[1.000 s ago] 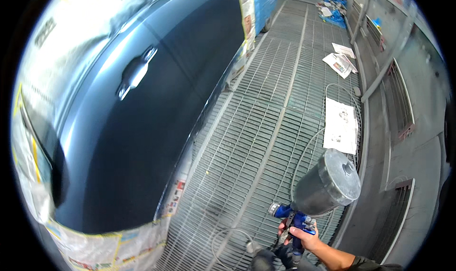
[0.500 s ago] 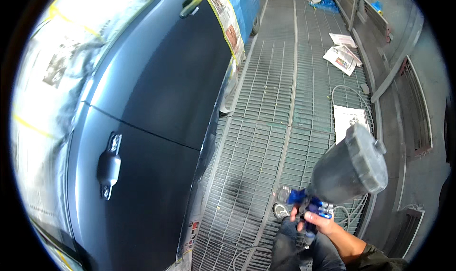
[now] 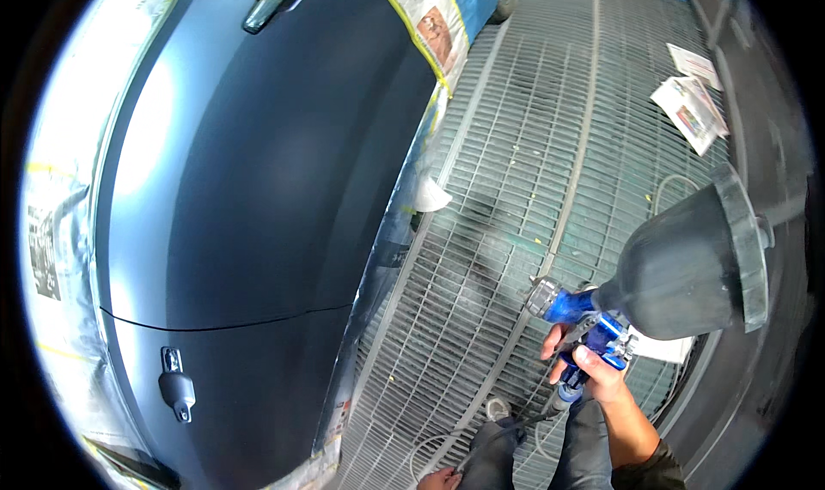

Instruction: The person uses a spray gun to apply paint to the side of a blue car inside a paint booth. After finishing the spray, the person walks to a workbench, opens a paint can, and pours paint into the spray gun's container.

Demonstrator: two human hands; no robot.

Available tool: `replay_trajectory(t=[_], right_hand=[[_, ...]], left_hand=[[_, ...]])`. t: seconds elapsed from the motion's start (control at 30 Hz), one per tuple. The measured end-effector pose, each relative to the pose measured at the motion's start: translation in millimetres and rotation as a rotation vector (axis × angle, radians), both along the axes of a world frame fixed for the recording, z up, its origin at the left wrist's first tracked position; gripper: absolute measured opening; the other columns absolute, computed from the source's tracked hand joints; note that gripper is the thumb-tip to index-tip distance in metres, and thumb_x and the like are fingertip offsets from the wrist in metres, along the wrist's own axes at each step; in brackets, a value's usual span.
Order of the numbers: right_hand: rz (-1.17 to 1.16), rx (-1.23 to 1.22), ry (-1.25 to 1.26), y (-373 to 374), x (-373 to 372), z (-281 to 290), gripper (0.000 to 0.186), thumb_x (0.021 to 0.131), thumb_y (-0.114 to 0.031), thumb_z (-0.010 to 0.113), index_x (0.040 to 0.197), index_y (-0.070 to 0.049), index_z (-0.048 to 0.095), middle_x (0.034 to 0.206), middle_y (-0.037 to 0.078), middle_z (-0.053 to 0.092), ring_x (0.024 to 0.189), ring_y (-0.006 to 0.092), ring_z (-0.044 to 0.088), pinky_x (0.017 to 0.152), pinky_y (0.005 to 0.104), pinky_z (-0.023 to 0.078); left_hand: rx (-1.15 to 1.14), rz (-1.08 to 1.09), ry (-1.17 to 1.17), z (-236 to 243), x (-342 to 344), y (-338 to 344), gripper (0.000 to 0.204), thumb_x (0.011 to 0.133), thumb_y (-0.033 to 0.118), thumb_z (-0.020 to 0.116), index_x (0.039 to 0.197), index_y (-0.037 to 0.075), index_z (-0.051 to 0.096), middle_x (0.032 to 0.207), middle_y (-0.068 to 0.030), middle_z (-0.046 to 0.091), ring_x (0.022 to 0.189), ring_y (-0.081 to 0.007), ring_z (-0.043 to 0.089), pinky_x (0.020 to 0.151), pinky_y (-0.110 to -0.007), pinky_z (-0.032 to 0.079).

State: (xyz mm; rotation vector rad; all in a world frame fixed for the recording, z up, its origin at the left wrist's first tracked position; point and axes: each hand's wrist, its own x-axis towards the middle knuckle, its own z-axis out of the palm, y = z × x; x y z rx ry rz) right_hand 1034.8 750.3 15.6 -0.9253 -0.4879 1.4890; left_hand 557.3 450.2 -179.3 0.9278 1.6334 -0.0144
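My right hand (image 3: 593,370) is wrapped round the blue grip of a spray gun (image 3: 601,335), with a large dark paint cup (image 3: 683,271) on top. The gun's silver nozzle points left, toward the dark blue car side, well apart from it. At the lower edge shows part of my left hand (image 3: 440,480), its fingers closed at the air hose (image 3: 503,434) that runs down from the gun. The car's nearer door (image 3: 249,395) has a bare handle recess (image 3: 176,387); the farther door (image 3: 292,164) carries a handle (image 3: 279,2).
Masking paper (image 3: 434,30) with yellow tape and blue sheeting (image 3: 477,9) border the panels. Underfoot is a metal grating floor (image 3: 507,172). Loose newspaper sheets (image 3: 692,116) lie by the right wall (image 3: 765,103). A hose loop (image 3: 421,451) lies near my feet.
My view has moved forward along the car, with the farther door filling more of it. The spray gun has shifted up and right in view. My left hand has appeared at the lower edge.
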Motion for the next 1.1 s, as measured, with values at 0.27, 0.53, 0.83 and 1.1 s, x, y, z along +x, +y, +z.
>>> replay_trajectory(t=[0.27,0.53,0.83,1.1], right_hand=[[0.000,-0.112,-0.047,121.6,132.7,-31.1,0.049,0.085,-0.031,0.061,0.117,0.004,0.049,0.099,0.015,0.058,0.088,0.0216,0.061,0.057,0.0290,0.055],[-0.320,-0.176,-0.290,199.9,202.6,-29.8,0.036,0.090,-0.023,0.057,0.117,0.000,0.051,0.101,0.010,0.059,0.086,0.0137,0.059,0.049,0.0225,0.051],[-0.109,-0.239,-0.080,164.5,170.9,-68.2,0.037,0.085,-0.019,0.065,0.116,-0.004,0.051,0.103,0.011,0.058,0.089,0.0190,0.059,0.057,0.0301,0.053],[0.298,-0.359,0.169,127.5,135.0,-93.5,0.058,0.081,-0.019,0.070,0.129,-0.002,0.041,0.101,0.015,0.058,0.088,0.0222,0.059,0.061,0.0321,0.053]], left_hand=[[0.025,-0.431,0.289,89.8,218.3,141.0,0.035,0.096,0.032,0.049,0.121,0.009,0.059,0.112,-0.0152,0.061,0.098,-0.0356,0.058,0.084,-0.051,0.047],[0.104,-0.324,0.374,107.7,294.1,190.0,0.032,0.089,0.038,0.055,0.104,0.010,0.064,0.085,-0.0137,0.064,0.078,-0.0354,0.060,0.067,-0.049,0.046],[-0.158,-0.317,0.385,96.8,281.9,157.5,0.035,0.088,0.037,0.055,0.110,0.011,0.064,0.096,-0.0155,0.066,0.087,-0.0363,0.062,0.075,-0.049,0.047],[-0.294,-0.375,0.459,92.6,308.8,142.0,0.033,0.082,0.033,0.056,0.106,0.016,0.069,0.098,-0.0132,0.069,0.091,-0.0341,0.065,0.079,-0.045,0.051]])
